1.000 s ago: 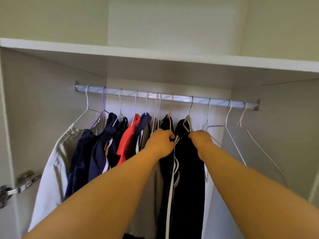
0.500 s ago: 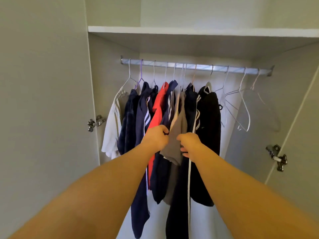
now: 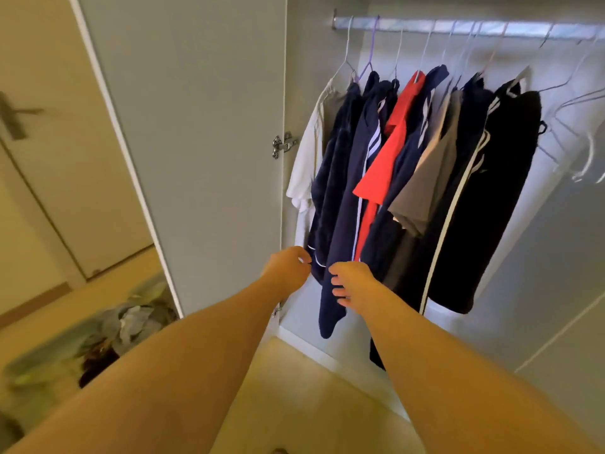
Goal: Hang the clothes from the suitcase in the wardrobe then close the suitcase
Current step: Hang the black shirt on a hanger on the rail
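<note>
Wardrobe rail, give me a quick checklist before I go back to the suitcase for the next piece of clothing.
1. Left hand empty: ok.
2. Right hand empty: ok, fingers spread by the navy trousers.
3. Hung clothes seated on the rail: ok.
4. Spare hangers free at the right end: ok.
5. Wardrobe door open: ok.
6. Clothes left in the suitcase: ok, though blurred.

Clothes (image 3: 386, 165) on wardrobe rail (image 3: 458, 27)
</note>
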{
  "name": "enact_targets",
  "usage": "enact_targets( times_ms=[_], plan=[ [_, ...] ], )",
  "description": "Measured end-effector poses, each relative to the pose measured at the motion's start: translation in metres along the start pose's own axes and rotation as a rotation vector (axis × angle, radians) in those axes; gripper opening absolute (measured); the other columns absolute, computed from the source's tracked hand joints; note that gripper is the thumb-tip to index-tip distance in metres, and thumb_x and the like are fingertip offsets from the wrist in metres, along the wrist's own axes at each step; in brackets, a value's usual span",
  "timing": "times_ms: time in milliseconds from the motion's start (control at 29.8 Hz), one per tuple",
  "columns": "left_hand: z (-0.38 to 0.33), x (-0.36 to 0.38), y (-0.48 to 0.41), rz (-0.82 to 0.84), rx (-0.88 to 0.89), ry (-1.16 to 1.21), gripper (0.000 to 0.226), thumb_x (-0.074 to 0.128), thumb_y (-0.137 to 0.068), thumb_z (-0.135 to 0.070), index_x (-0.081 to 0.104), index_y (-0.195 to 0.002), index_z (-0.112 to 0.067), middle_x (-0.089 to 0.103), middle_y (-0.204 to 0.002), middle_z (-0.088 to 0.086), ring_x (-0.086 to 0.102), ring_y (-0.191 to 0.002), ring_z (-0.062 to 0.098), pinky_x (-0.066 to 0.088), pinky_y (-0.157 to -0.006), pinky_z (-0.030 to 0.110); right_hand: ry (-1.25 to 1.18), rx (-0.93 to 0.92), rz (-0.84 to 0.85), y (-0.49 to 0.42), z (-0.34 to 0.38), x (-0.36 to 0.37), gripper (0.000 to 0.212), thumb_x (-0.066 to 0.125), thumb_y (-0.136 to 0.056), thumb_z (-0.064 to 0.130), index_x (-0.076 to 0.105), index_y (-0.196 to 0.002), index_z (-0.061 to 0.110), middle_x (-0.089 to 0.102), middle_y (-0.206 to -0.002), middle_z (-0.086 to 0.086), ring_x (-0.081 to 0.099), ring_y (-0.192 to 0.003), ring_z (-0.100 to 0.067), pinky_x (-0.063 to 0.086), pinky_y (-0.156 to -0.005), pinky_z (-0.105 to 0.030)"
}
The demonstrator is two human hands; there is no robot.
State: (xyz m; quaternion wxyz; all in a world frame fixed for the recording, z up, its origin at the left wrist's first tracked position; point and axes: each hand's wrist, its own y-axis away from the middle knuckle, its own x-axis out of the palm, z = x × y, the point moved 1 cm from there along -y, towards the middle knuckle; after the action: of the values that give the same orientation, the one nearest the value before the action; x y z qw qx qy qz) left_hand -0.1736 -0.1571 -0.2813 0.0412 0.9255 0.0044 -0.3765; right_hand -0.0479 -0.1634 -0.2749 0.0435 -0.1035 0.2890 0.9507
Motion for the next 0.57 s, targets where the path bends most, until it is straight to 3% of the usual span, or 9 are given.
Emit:
enact_targets(
  times_ms=[67,168,235,302,369,470,504,571],
  plan=[
    [0.041,-0.014,0.01,-0.025,-0.088,0.015,0.026,0.046,-0.093,-0.012,0.064,-0.111,-0.013,0.062,-0.116,0.011,0.06,-0.098,0.028,0.049,-0.087,0.032,0.093,-0.019,0.095,-0.002,-0.011,0.037,0.016,0.05,-0.093,0.015,0.05,-0.108,0.008,0.057,-0.116,-0.012,0.058,-0.105,-0.031,0.045,-0.084,-0.036],
    [0.091,-0.032,0.027,-0.042,-0.217,0.051,0.026,0.046,-0.092,-0.013,0.066,-0.107,-0.017,0.064,-0.113,0.011,0.062,-0.1,0.029,0.052,-0.086,0.032,0.207,0.0,0.192,0.003,-0.026,0.083,0.002,0.049,-0.093,0.013,0.048,-0.093,0.011,0.05,-0.099,-0.01,0.051,-0.083,-0.025,0.042,-0.074,-0.033],
    [0.12,-0.041,0.038,-0.052,-0.286,0.058,0.026,0.046,-0.092,-0.017,0.066,-0.108,-0.019,0.065,-0.11,0.011,0.063,-0.096,0.028,0.053,-0.081,0.031,0.282,0.032,0.266,0.005,-0.037,0.112,0.007,0.047,-0.094,0.013,0.048,-0.087,0.013,0.051,-0.087,-0.007,0.049,-0.074,-0.023,0.042,-0.064,-0.027],
    [0.155,-0.056,0.053,-0.072,-0.358,0.068,0.026,0.046,-0.092,-0.019,0.065,-0.109,-0.02,0.066,-0.108,0.01,0.064,-0.094,0.026,0.053,-0.08,0.031,0.375,0.11,0.352,0.008,-0.049,0.153,0.017,0.042,-0.095,0.013,0.044,-0.078,0.015,0.046,-0.075,-0.003,0.043,-0.065,-0.018,0.04,-0.066,-0.025],
    [0.19,-0.069,0.064,-0.082,-0.434,0.072,0.027,0.045,-0.092,-0.019,0.064,-0.111,-0.02,0.065,-0.111,0.008,0.064,-0.095,0.024,0.053,-0.081,0.031,0.445,0.157,0.413,0.011,-0.06,0.191,0.016,0.043,-0.096,0.016,0.05,-0.082,0.014,0.055,-0.088,-0.005,0.047,-0.072,-0.017,0.044,-0.082,-0.029],
    [0.241,-0.095,0.077,-0.108,-0.518,0.063,0.029,0.043,-0.094,-0.017,0.063,-0.114,-0.014,0.064,-0.114,0.008,0.06,-0.102,0.026,0.052,-0.085,0.034,0.521,0.168,0.505,0.022,-0.064,0.255,0.024,0.043,-0.097,0.018,0.054,-0.116,0.008,0.059,-0.127,-0.011,0.058,-0.103,-0.02,0.043,-0.098,-0.031],
    [0.259,-0.107,0.079,-0.115,-0.541,0.066,0.028,0.043,-0.094,-0.017,0.063,-0.114,-0.013,0.064,-0.113,0.008,0.059,-0.101,0.026,0.051,-0.084,0.035,0.525,0.19,0.544,0.026,-0.061,0.278,0.029,0.042,-0.098,0.018,0.052,-0.123,0.007,0.055,-0.133,-0.012,0.057,-0.111,-0.02,0.04,-0.103,-0.031],
    [0.292,-0.127,0.082,-0.143,-0.574,0.098,0.026,0.043,-0.095,-0.016,0.064,-0.112,-0.013,0.065,-0.111,0.008,0.06,-0.095,0.025,0.05,-0.078,0.034,0.558,0.202,0.616,0.029,-0.059,0.319,0.032,0.039,-0.099,0.017,0.049,-0.128,0.006,0.055,-0.133,-0.01,0.056,-0.11,-0.017,0.037,-0.107,-0.032]
  ],
)
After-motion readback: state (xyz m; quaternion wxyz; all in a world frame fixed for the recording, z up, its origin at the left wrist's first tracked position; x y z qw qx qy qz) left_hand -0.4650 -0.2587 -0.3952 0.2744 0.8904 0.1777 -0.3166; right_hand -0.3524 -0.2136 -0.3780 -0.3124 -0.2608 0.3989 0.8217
